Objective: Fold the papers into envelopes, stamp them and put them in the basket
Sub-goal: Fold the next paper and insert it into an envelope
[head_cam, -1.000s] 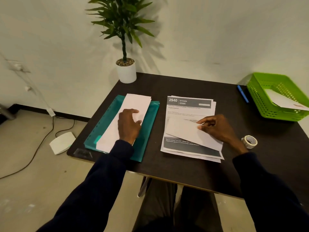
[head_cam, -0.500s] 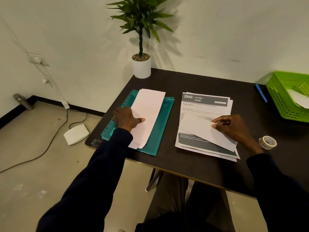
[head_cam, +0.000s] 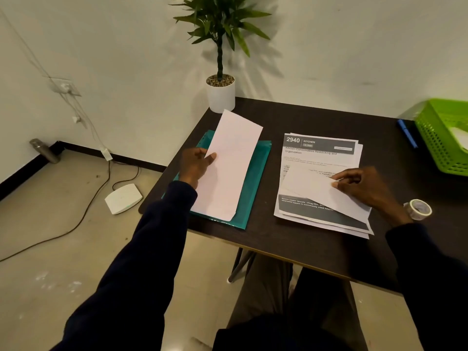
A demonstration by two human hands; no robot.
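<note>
Presently: left hand (head_cam: 195, 165) pinches long paper (head_cam: 228, 168) by one edge, raised; right hand (head_cam: 364, 186) pinches folded sheet (head_cam: 316, 191). Risk: one-edge hold may let paper sag, crease, slip.

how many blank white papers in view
3: one in the left hand over the teal folder, one in the right hand on the printed sheets, one in the green basket; more may hide.
</note>
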